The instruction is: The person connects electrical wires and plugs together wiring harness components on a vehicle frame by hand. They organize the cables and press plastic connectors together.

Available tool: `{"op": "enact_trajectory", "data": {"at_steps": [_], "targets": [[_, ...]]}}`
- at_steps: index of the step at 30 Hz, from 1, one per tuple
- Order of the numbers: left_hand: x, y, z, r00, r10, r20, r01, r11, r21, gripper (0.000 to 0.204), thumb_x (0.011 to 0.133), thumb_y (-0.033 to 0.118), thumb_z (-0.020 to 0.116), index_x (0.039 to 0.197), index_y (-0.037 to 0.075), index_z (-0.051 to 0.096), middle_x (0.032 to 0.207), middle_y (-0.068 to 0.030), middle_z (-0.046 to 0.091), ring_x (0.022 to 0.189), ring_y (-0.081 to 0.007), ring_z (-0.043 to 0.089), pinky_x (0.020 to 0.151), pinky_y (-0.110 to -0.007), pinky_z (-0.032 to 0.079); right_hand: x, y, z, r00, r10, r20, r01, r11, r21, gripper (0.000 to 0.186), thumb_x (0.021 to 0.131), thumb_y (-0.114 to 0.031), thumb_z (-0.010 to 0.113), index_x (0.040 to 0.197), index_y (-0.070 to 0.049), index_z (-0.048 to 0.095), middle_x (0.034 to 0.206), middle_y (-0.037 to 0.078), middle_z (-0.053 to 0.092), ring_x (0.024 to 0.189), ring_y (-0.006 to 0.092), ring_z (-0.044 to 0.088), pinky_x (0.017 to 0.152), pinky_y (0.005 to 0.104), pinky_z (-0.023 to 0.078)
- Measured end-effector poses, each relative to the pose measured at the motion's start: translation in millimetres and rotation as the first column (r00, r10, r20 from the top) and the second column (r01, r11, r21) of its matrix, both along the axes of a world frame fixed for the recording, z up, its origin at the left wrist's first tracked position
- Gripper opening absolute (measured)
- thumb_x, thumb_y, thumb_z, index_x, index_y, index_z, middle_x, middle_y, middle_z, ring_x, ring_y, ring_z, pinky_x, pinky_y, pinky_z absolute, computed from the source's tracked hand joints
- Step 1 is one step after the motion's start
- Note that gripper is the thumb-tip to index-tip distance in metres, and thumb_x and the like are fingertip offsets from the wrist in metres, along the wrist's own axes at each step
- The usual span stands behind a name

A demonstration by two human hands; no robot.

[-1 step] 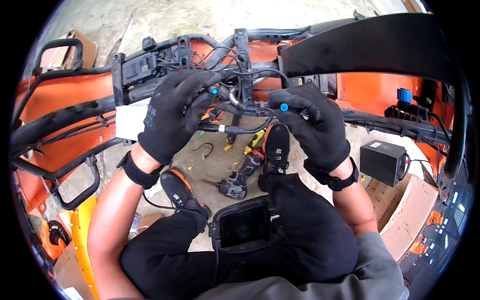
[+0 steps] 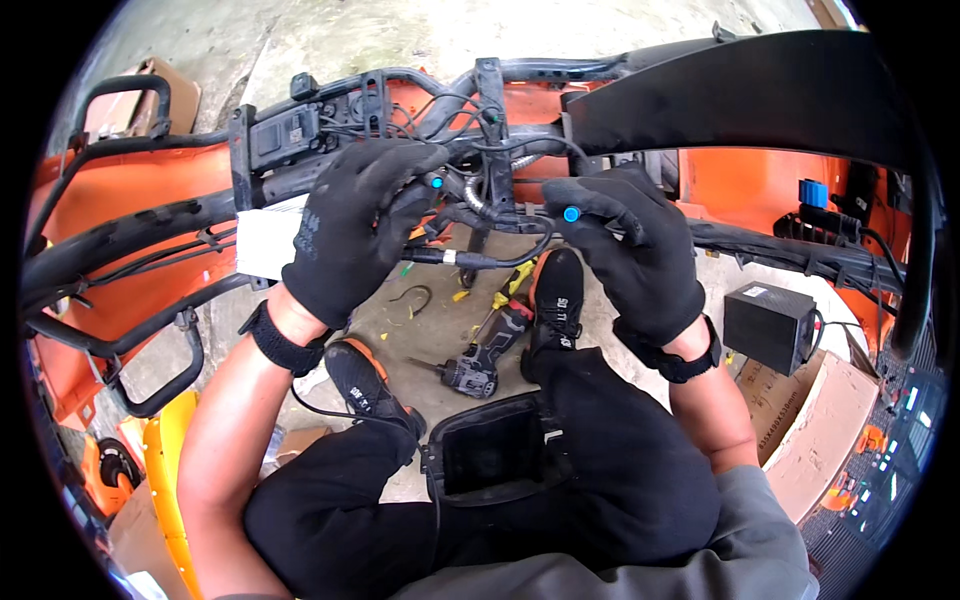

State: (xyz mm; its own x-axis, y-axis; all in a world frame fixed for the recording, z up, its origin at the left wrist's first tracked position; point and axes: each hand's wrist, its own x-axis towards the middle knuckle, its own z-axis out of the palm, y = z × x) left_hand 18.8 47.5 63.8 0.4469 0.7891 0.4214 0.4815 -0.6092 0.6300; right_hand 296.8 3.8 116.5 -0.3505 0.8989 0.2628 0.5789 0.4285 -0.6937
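Observation:
My left hand (image 2: 362,225), in a black work glove, pinches a small black cable connector with a round blue end (image 2: 437,183). Its fingers hide most of the connector. To the right, my gloved right hand (image 2: 632,245) grips a second cable connector, whose blue end (image 2: 571,214) points toward me. The two connectors are apart, both held at the black tubular frame (image 2: 150,225) with orange panels. Just below and between the hands runs a black cable with a white-banded joint (image 2: 450,257). A white sheet of paper (image 2: 265,243) shows beside my left wrist.
On the floor between my shoes lie a cordless drill (image 2: 475,368) and a yellow-handled tool (image 2: 512,285). A black open bin (image 2: 490,405) sits between my legs. At right stand a black box (image 2: 768,325) and a cardboard box (image 2: 815,430); a wide black panel (image 2: 740,95) crosses above.
The whole view has shifted slightly, so everything sits a little farther right. Both hands keep the same hold on their connectors.

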Motion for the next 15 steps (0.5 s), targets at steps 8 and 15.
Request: {"op": "enact_trajectory", "data": {"at_steps": [8,15], "targets": [[3.7,1.4,1.9,1.0,-0.012,-0.008,0.012,1.0,-0.017,0.031,0.089,0.011,0.069,0.12,0.009,0.068,0.106,-0.0119,0.068,0.103,-0.0335,0.063,0.09,-0.043,0.05,-14.9,8.1,-0.1,0.988,-0.018,0.153,-0.002,0.991,0.135,0.029,0.083,-0.009,0.074,0.112,-0.008,0.071,0.094,0.007,0.071,0.091,0.0289,0.06,0.085,0.0412,0.047],[4.9,5.6,1.1,0.991,-0.006,-0.133,0.013,0.999,0.048,0.028,0.088,0.015,0.069,0.116,0.012,0.069,0.103,-0.0105,0.068,0.099,-0.0327,0.061,0.09,-0.045,0.048,-29.5,29.2,-10.1,0.984,0.076,0.162,-0.112,0.967,0.227,0.021,0.087,-0.013,0.072,0.107,-0.007,0.068,0.095,0.011,0.07,0.09,0.032,0.061,0.082,0.0429,0.045]]}}
